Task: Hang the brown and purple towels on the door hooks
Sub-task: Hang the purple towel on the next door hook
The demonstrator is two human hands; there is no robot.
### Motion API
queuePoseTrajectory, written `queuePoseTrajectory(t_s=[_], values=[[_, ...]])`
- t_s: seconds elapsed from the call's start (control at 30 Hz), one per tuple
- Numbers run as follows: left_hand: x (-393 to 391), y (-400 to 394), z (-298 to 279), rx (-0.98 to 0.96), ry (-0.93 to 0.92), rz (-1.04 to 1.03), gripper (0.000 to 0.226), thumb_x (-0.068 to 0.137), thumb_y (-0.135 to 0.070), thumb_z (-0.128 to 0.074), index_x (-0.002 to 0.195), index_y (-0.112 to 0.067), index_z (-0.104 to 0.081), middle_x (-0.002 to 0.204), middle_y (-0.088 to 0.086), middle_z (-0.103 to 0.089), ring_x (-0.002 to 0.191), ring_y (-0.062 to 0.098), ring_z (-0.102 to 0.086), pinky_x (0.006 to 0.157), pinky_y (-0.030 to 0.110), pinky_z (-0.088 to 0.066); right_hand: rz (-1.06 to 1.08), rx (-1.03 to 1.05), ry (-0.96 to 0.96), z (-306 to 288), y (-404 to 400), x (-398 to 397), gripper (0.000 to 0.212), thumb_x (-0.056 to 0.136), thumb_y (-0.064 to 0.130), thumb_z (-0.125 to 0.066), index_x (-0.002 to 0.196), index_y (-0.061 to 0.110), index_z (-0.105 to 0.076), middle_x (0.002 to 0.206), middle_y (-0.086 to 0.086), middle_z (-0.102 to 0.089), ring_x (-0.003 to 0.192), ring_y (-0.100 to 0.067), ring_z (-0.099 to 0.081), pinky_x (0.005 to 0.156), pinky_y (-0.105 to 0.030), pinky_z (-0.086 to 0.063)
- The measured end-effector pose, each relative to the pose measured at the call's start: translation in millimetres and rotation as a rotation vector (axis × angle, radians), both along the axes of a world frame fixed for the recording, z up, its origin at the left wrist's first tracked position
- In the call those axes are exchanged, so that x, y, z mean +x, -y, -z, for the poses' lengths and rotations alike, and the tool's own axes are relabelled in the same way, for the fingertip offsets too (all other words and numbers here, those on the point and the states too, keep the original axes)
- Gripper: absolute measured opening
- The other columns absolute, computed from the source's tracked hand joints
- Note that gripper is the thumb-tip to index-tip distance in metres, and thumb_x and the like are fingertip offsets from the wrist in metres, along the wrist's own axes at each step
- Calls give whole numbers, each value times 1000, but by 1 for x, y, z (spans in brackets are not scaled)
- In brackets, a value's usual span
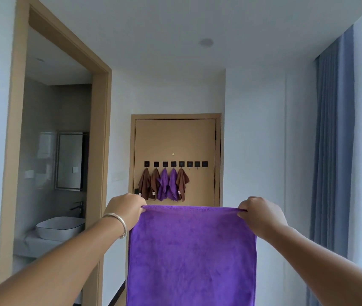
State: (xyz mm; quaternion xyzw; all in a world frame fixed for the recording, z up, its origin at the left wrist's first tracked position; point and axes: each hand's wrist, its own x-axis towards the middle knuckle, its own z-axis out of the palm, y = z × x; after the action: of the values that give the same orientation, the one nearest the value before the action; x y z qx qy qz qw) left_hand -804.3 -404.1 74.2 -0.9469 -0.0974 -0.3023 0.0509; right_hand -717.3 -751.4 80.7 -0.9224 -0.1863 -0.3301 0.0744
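Observation:
A purple towel (191, 255) hangs spread flat in front of me. My left hand (125, 210) pinches its top left corner and my right hand (260, 214) pinches its top right corner. Far ahead stands a tan door (175, 140) with a row of several black hooks (199, 164). Brown towels (145, 184) and purple towels (164, 184) hang from the left hooks. The three rightmost hooks are bare. The held towel hides the door's lower part.
An open bathroom doorway (100, 151) is on the left, with a white basin (59, 227) and a mirror (69, 161) inside. Blue curtains (334, 151) hang along the right wall. White walls flank the passage to the door.

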Motion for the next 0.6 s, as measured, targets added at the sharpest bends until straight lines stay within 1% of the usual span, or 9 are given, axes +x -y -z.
queuePoseTrajectory(t_s=[0.13,0.2,0.33,0.43,0.6], values=[[62,-15,6,6,-24,-38,28,97,-33,-49,76,-27,-66,67,-6,-63,65,13,-61,68,31,-56,-5,0,-9,5,-17,64,22,93,35,-50,92,27,-69,90,7,-60,80,-18,-58,59,-26,-35],[93,-18,11,1,-28,-40,30,97,-33,-48,72,-27,-64,66,-6,-62,64,13,-61,68,31,-56,-3,-5,-7,8,-22,99,22,93,36,-49,92,26,-69,90,6,-59,78,-18,-57,59,-25,-35],[157,-19,9,32,-25,-60,33,97,-34,-47,67,-26,-60,65,-6,-60,64,15,-59,61,27,-51,-11,9,-3,8,-24,174,22,94,37,-49,94,26,-68,90,4,-61,77,-19,-56,59,-26,-35],[204,-20,0,55,-8,-73,32,96,-33,-48,68,-25,-60,64,-7,-58,63,14,-57,53,25,-42,-32,8,4,1,-29,231,22,94,36,-49,97,27,-69,93,3,-62,79,-20,-57,60,-25,-36],[276,-31,-6,25,0,-91,35,96,-32,-49,63,-29,-57,63,-7,-59,60,14,-57,54,25,-45,-58,10,-10,-4,-47,312,22,95,33,-48,93,24,-68,89,3,-62,76,-18,-57,60,-25,-37]])
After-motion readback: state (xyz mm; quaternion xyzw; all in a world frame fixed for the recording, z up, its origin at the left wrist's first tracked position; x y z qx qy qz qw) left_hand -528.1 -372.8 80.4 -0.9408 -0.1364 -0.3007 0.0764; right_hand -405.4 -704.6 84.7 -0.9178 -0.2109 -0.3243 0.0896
